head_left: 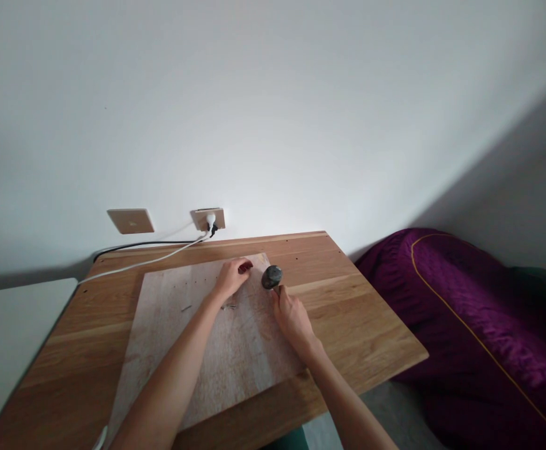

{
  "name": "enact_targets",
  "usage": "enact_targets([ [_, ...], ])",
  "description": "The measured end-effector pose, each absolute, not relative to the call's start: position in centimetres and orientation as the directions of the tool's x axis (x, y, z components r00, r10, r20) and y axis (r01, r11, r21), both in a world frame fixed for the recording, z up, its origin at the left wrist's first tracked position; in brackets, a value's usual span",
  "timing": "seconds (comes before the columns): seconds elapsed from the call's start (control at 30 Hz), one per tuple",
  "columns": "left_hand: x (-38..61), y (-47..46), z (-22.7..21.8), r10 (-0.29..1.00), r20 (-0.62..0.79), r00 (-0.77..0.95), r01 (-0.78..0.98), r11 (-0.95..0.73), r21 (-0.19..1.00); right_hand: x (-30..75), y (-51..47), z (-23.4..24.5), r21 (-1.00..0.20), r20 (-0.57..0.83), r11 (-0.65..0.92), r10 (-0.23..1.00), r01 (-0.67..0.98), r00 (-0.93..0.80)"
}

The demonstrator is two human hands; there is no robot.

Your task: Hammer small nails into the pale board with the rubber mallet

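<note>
A pale, whitish wooden board point(226, 362) lies flat on the wooden table. Near its far edge my left hand point(234, 275) is closed in a pinch, thumb and fingertips together; whatever they hold is too small or hidden to make out. Just to the right, my right hand point(294, 317) grips the handle of a hammer point(272, 277), its dark rounded head raised beside my left fingers. Several loose nails point(228, 307) rest on the board below my left hand, with another nail point(186, 308) farther left. A row of small dark dots point(195, 282) runs along the board's far side.
The wooden table point(357, 312) stands against a white wall. A white cable point(160, 257) crosses its back left to a wall socket point(207, 219). A white panel point(15, 350) adjoins at left. Purple fabric point(441, 325) covers something bulky beyond the right edge.
</note>
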State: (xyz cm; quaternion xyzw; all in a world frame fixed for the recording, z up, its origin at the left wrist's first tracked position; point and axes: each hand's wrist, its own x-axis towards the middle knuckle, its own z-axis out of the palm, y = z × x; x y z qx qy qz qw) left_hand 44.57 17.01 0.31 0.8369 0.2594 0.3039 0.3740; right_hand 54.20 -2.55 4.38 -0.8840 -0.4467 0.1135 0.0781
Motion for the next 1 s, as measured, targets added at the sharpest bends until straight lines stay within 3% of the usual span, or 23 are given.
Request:
enact_targets([
  [0.4,44.68,16.93,0.06,0.644,0.335,0.688,0.230,-0.631,0.740,54.19,-2.66,4.54,-0.236,-0.101,-0.572,0.819,0.786,0.565],
  [0.67,44.74,16.88,-0.22,0.683,0.306,0.663,0.221,-0.569,0.792,54.30,-2.57,4.53,-0.277,-0.107,-0.568,0.820,0.775,0.562],
  [1.0,44.84,17.04,-0.41,0.690,0.315,0.652,0.249,-0.587,0.771,54.70,-2.48,4.17,-0.347,-0.096,-0.555,0.823,0.756,0.560],
])
